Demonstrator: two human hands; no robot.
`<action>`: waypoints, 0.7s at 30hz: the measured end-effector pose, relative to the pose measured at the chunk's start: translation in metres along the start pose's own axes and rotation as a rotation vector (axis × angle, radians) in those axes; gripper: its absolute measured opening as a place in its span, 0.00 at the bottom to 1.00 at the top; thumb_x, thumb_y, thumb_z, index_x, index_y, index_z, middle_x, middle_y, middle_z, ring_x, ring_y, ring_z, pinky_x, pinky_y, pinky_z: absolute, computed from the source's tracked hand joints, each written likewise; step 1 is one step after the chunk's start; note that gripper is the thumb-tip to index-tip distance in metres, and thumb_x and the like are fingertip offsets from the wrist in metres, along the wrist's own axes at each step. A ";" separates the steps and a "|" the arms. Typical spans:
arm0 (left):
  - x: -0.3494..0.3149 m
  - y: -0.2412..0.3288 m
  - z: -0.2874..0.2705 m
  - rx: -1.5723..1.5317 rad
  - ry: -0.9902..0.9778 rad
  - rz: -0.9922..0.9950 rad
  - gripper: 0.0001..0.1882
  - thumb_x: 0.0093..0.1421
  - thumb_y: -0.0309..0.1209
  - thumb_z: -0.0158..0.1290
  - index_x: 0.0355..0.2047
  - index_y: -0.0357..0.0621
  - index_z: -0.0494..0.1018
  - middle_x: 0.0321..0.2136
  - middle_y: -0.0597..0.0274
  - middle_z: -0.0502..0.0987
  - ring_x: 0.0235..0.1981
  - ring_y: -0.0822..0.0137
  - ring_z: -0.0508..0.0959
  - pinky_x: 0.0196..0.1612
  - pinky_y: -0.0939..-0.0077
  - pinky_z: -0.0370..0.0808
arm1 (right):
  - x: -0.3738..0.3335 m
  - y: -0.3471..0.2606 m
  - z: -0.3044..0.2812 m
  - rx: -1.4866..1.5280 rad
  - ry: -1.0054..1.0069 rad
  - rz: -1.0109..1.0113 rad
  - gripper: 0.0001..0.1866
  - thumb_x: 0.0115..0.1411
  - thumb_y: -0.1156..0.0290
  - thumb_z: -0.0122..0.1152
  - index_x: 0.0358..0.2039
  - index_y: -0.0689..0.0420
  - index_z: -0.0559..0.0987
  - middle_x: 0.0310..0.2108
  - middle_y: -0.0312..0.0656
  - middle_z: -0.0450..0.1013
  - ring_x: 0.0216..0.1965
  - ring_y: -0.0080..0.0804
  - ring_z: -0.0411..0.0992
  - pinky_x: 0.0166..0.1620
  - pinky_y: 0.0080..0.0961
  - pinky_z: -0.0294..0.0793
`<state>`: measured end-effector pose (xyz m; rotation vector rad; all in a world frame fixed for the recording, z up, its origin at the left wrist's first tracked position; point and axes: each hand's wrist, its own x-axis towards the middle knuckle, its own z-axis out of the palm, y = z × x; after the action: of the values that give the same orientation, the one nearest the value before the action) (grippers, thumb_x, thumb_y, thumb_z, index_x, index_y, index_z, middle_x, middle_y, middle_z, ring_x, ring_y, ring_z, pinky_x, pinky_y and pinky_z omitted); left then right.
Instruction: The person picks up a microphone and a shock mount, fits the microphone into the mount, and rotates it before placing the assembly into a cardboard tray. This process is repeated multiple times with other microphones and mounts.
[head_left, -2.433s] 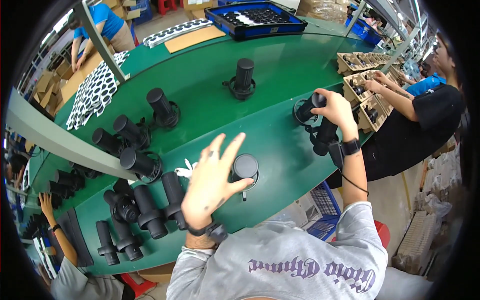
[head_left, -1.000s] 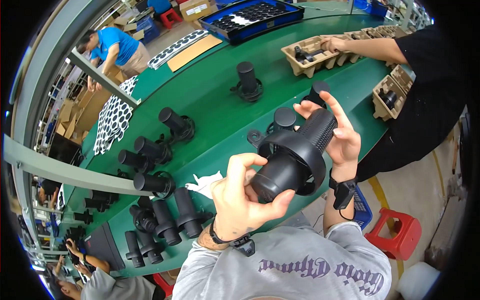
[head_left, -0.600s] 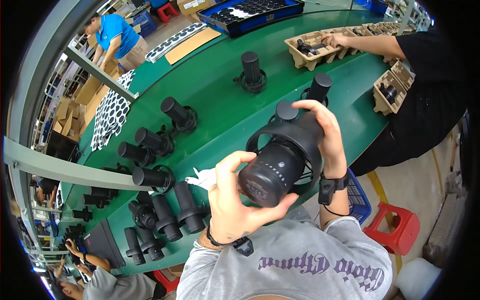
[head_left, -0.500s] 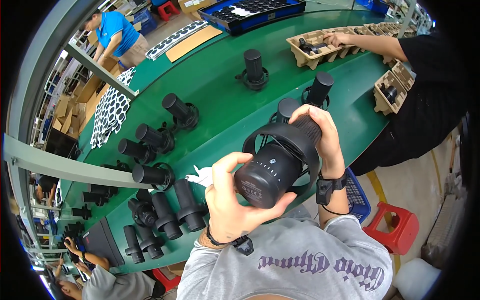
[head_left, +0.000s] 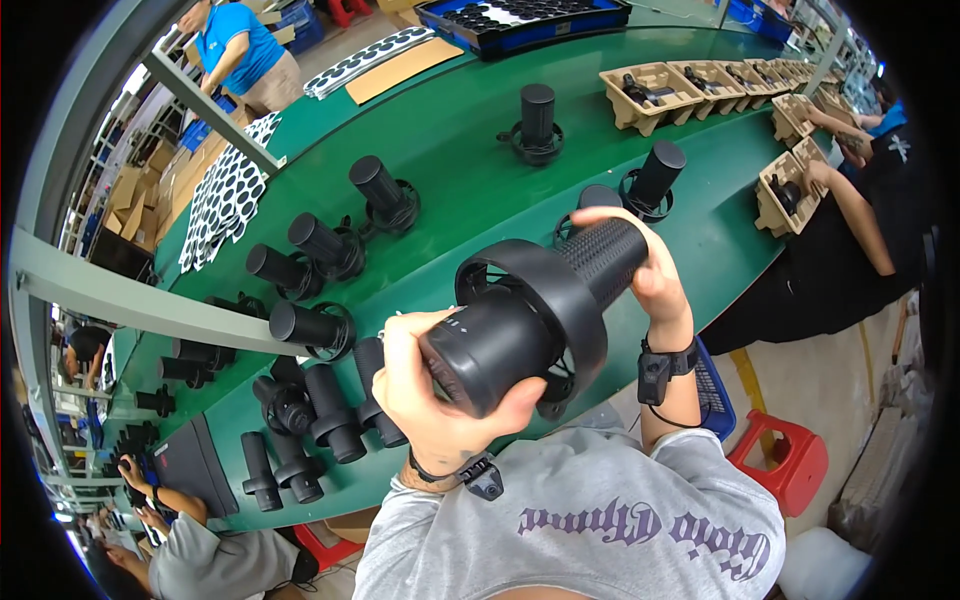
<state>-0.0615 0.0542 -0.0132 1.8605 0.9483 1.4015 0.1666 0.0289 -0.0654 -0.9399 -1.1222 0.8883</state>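
Both hands hold a black microphone (head_left: 530,275) with a wide ring mount around its middle, tilted above the near edge of the bench. My left hand (head_left: 425,405) is wrapped round the smooth, rounded base end. My right hand (head_left: 660,275) grips the perforated grille end at the upper right. Beyond my right hand stand a partly hidden microphone (head_left: 598,197) and another upright microphone (head_left: 655,175). Several more microphones (head_left: 330,412) lie close together left of my left hand.
Farther back, microphones (head_left: 380,190) stand in a row on the green bench (head_left: 460,160). Cardboard trays (head_left: 640,110) line the far right, where a co-worker's hand (head_left: 818,178) reaches into one. A grey post (head_left: 150,325) crosses the left side. A red stool (head_left: 785,455) stands at right.
The microphone has turned in my hands, its white marks now mostly out of sight, and moved slightly left. The co-worker's hand has left the far tray. The whole view has shifted a little.
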 end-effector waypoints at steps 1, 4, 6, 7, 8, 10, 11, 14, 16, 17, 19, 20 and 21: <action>0.001 0.005 -0.001 -0.042 0.034 -0.065 0.43 0.40 0.67 0.63 0.33 0.36 0.67 0.24 0.67 0.72 0.24 0.77 0.72 0.28 0.84 0.68 | -0.002 0.003 0.000 0.035 -0.025 0.035 0.48 0.44 0.32 0.62 0.47 0.68 0.72 0.36 0.42 0.75 0.35 0.25 0.75 0.40 0.19 0.72; 0.001 -0.008 -0.014 -0.008 0.004 -0.027 0.41 0.39 0.64 0.64 0.32 0.35 0.67 0.21 0.65 0.73 0.21 0.75 0.73 0.25 0.83 0.69 | -0.005 0.007 -0.005 0.115 -0.119 0.074 0.41 0.47 0.36 0.63 0.42 0.66 0.74 0.32 0.43 0.75 0.26 0.27 0.77 0.20 0.15 0.72; -0.001 -0.017 -0.017 -0.024 -0.066 0.024 0.39 0.37 0.58 0.68 0.31 0.33 0.68 0.20 0.59 0.76 0.19 0.69 0.78 0.23 0.79 0.74 | -0.003 0.011 0.000 0.071 -0.063 0.088 0.43 0.47 0.30 0.59 0.35 0.66 0.74 0.21 0.39 0.73 0.19 0.24 0.74 0.17 0.16 0.68; 0.000 -0.016 -0.017 -0.024 -0.059 0.020 0.39 0.37 0.58 0.68 0.31 0.33 0.68 0.20 0.59 0.76 0.19 0.69 0.78 0.23 0.79 0.74 | -0.002 0.013 0.000 0.070 -0.070 0.091 0.43 0.47 0.30 0.59 0.35 0.66 0.74 0.21 0.39 0.73 0.19 0.24 0.74 0.17 0.16 0.68; 0.000 -0.015 -0.017 0.004 -0.076 0.055 0.39 0.37 0.58 0.68 0.31 0.33 0.68 0.19 0.59 0.76 0.18 0.69 0.78 0.22 0.78 0.74 | -0.001 0.014 -0.001 0.052 -0.055 0.088 0.43 0.48 0.29 0.57 0.34 0.65 0.74 0.21 0.39 0.73 0.18 0.23 0.73 0.17 0.15 0.67; 0.001 -0.013 -0.020 0.045 -0.102 0.099 0.39 0.36 0.57 0.69 0.31 0.32 0.68 0.18 0.59 0.76 0.17 0.68 0.79 0.21 0.77 0.74 | 0.000 0.015 0.000 0.032 -0.043 0.086 0.43 0.48 0.28 0.55 0.33 0.65 0.74 0.21 0.38 0.72 0.18 0.22 0.72 0.17 0.15 0.67; 0.002 -0.013 -0.021 0.044 -0.099 0.097 0.39 0.36 0.57 0.69 0.31 0.32 0.68 0.18 0.59 0.76 0.17 0.68 0.79 0.21 0.77 0.74 | 0.000 0.015 0.000 0.032 -0.045 0.100 0.43 0.48 0.28 0.54 0.33 0.65 0.74 0.21 0.37 0.72 0.17 0.22 0.71 0.17 0.15 0.67; 0.001 -0.013 -0.024 0.066 -0.111 0.110 0.40 0.36 0.58 0.69 0.30 0.32 0.68 0.17 0.60 0.75 0.17 0.69 0.78 0.21 0.78 0.74 | -0.001 0.017 0.002 0.022 -0.046 0.110 0.44 0.48 0.26 0.53 0.32 0.65 0.74 0.20 0.37 0.71 0.17 0.21 0.71 0.18 0.15 0.67; 0.000 -0.013 -0.026 0.105 -0.113 0.141 0.40 0.34 0.58 0.69 0.30 0.32 0.67 0.17 0.60 0.75 0.16 0.69 0.77 0.21 0.78 0.74 | -0.001 0.017 0.004 0.013 -0.043 0.105 0.44 0.48 0.26 0.52 0.31 0.65 0.74 0.21 0.37 0.71 0.17 0.21 0.71 0.18 0.15 0.67; 0.000 -0.013 -0.027 0.105 -0.112 0.141 0.40 0.34 0.58 0.69 0.30 0.32 0.67 0.17 0.60 0.75 0.16 0.69 0.77 0.21 0.78 0.74 | -0.001 0.017 0.006 0.014 -0.027 0.091 0.44 0.49 0.27 0.52 0.31 0.65 0.74 0.20 0.37 0.71 0.17 0.21 0.70 0.17 0.16 0.66; 0.000 -0.015 -0.028 0.060 -0.131 0.139 0.38 0.35 0.54 0.71 0.32 0.31 0.70 0.18 0.61 0.76 0.16 0.71 0.76 0.21 0.79 0.73 | -0.001 0.018 0.005 0.015 -0.011 0.079 0.43 0.49 0.27 0.52 0.30 0.64 0.74 0.20 0.37 0.71 0.17 0.21 0.70 0.17 0.16 0.66; 0.001 -0.016 -0.026 0.060 -0.132 0.138 0.38 0.35 0.54 0.71 0.32 0.31 0.70 0.18 0.61 0.76 0.16 0.71 0.76 0.21 0.79 0.73 | 0.001 0.020 0.002 0.027 -0.008 0.048 0.39 0.53 0.31 0.51 0.30 0.63 0.74 0.20 0.37 0.71 0.15 0.21 0.69 0.16 0.17 0.65; 0.002 -0.018 -0.023 -0.019 -0.138 0.105 0.36 0.37 0.52 0.71 0.32 0.31 0.72 0.18 0.62 0.76 0.15 0.73 0.75 0.20 0.80 0.72 | 0.001 0.021 0.001 0.038 -0.006 0.017 0.35 0.56 0.35 0.50 0.29 0.62 0.74 0.19 0.37 0.71 0.14 0.22 0.68 0.15 0.18 0.64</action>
<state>-0.0867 0.0672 -0.0204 1.9892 0.7769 1.3183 0.1640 0.0369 -0.0847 -0.9173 -1.0996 0.9238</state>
